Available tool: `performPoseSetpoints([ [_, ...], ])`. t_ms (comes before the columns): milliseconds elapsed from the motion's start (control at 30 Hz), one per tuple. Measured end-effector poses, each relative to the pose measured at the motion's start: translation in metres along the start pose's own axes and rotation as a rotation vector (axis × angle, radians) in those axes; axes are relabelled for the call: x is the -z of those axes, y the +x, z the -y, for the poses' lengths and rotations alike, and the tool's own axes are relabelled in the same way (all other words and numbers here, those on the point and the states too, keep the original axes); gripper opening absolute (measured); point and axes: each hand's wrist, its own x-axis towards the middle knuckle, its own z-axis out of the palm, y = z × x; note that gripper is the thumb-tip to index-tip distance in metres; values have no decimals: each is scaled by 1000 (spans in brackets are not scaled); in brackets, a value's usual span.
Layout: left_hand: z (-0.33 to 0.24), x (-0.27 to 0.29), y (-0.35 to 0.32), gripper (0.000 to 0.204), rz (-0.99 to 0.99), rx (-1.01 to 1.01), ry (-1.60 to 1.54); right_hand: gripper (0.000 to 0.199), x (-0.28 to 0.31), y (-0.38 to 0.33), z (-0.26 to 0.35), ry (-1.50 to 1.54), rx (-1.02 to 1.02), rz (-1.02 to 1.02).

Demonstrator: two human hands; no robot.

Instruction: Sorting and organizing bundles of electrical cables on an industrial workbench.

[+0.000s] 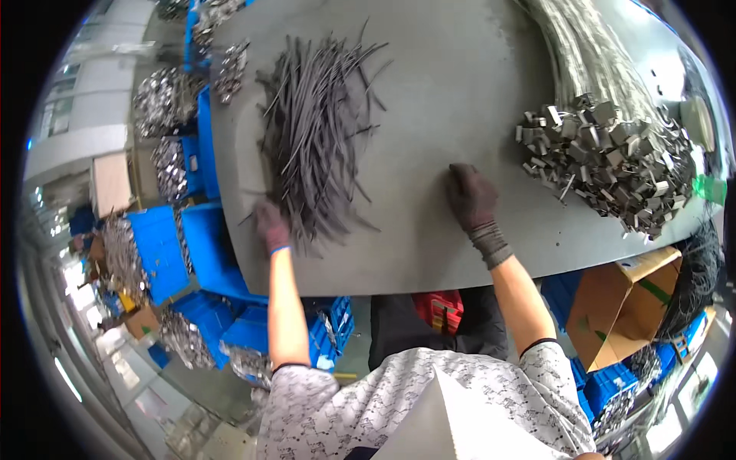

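Note:
A heap of thin dark grey tube-like strips [318, 138] lies on the left part of the grey table. My left hand [271, 227], in a dark reddish glove, is at the heap's near left edge; its fingers are smeared, and whether it grips a strip does not show. Over the bare middle of the table, my right hand [472, 198] has its gloved fingers curled closed. What they hold, if anything, is hidden. To its right lies a big bundle of pale cables [586, 54] with many small metal-looking connector ends [606, 165] piled toward me.
The grey table [414, 100] ends just before my body. Blue bins [211, 238] with shiny metal-looking parts stand along its left side. An open cardboard box [621, 310] sits below the right front edge, beside dark cables [694, 276]. Green tape [709, 188] is at the far right.

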Motion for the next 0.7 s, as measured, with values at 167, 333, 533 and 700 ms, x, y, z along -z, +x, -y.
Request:
performPoseSetpoints([
  [167, -150, -15, -47, 55, -90, 198, 42, 18, 13, -46, -24, 98, 50, -20],
  [333, -160, -2, -76, 55, 5, 105, -173, 17, 38, -111, -31, 122, 13, -16],
  [533, -103, 13, -104, 53, -86, -111, -287, 20, 55, -181, -34, 91, -85, -65],
  [700, -79, 45, -156, 53, -190, -4, 55, 21, 58, -263, -58, 99, -185, -116],
])
